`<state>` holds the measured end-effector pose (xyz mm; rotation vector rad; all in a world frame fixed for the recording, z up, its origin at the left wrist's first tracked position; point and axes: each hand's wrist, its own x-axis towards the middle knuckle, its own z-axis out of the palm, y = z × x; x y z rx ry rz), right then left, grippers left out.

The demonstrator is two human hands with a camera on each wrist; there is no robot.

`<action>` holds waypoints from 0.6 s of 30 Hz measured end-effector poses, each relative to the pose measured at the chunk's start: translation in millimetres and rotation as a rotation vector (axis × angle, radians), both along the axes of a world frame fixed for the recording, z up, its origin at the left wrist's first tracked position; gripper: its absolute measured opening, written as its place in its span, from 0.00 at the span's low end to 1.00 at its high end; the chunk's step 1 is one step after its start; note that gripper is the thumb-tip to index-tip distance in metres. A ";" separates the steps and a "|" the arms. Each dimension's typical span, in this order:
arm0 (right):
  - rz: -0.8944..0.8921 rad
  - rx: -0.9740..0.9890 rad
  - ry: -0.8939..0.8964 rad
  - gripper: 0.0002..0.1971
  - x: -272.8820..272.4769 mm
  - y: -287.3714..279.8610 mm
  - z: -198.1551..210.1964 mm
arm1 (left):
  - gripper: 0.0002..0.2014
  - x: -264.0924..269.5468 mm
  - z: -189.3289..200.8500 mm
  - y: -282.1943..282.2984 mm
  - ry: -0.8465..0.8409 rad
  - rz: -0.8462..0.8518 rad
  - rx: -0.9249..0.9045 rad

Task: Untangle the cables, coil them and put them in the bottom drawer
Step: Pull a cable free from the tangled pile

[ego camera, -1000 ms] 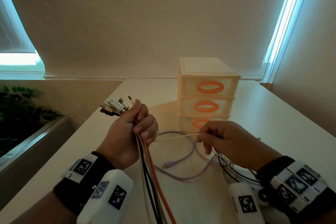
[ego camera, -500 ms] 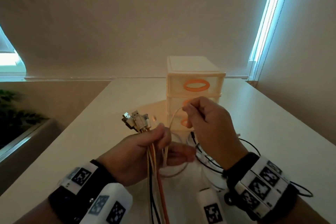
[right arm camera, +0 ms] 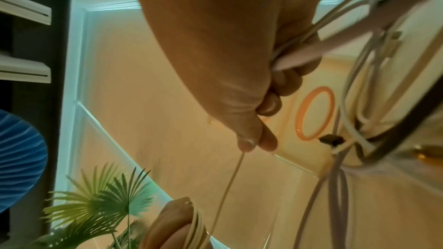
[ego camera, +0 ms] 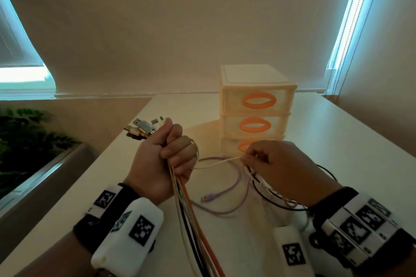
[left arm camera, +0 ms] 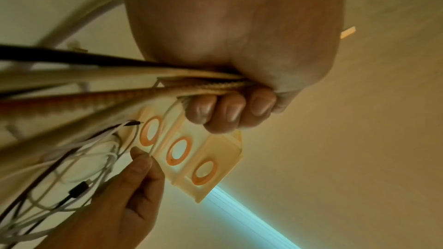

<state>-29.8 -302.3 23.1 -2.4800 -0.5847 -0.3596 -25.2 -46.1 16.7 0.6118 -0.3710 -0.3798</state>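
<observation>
Left hand [ego camera: 161,162]: fisted round a bundle [ego camera: 191,216] of cables, raised above the table [ego camera: 337,141].
Right hand [ego camera: 279,171]: thumb and forefinger pinching a thin white cable [ego camera: 216,163]; other fingers curled over more loops of cable.
Bundle: orange, black and pale strands hanging down from the left fist toward the camera; plugs [ego camera: 144,129] fanned out above the fist.
White cable: stretched nearly straight between the two hands, clear of the table.
Purple cable [ego camera: 234,184]: loose on the table between the hands, looped, its plug end lying free.
Black and white loops [ego camera: 265,189]: under the right hand; from the head view, cannot tell which are gripped and which rest on the table.
Drawers [ego camera: 256,110]: three-tier pale unit with orange oval handles, standing beyond the hands; all three shut, the bottom drawer [ego camera: 231,147] partly hidden by the right hand.
Plant [ego camera: 24,139]: off the table's left edge, lower down.
Blinds [ego camera: 342,29]: far wall, bright strips at both sides.
</observation>
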 end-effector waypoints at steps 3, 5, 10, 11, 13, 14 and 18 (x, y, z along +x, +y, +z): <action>0.087 0.032 0.065 0.09 -0.9 0.3 -5.3 | 0.21 -0.3 -2.9 -0.4 -0.022 -0.032 0.045; 0.157 0.040 0.114 0.08 -0.8 0.3 -5.4 | 0.22 0.6 -3.0 2.4 -0.023 -0.057 0.033; 0.052 0.035 0.100 0.07 3.8 -4.6 -4.5 | 0.22 0.4 0.7 3.8 -0.059 -0.115 0.022; 0.032 0.037 0.089 0.07 3.6 -4.7 -5.2 | 0.22 -0.2 0.1 1.7 -0.063 -0.116 0.040; 0.049 0.019 0.103 0.07 0.7 -2.6 -5.1 | 0.22 -1.6 -0.6 -2.5 -0.064 -0.121 0.063; 0.074 0.006 0.118 0.06 -0.9 -1.0 -4.5 | 0.22 -2.6 -0.2 -3.4 -0.064 -0.126 0.070; 0.036 0.003 0.146 0.07 -2.3 -2.6 7.3 | 0.22 -7.4 10.3 2.8 -0.078 -0.184 0.078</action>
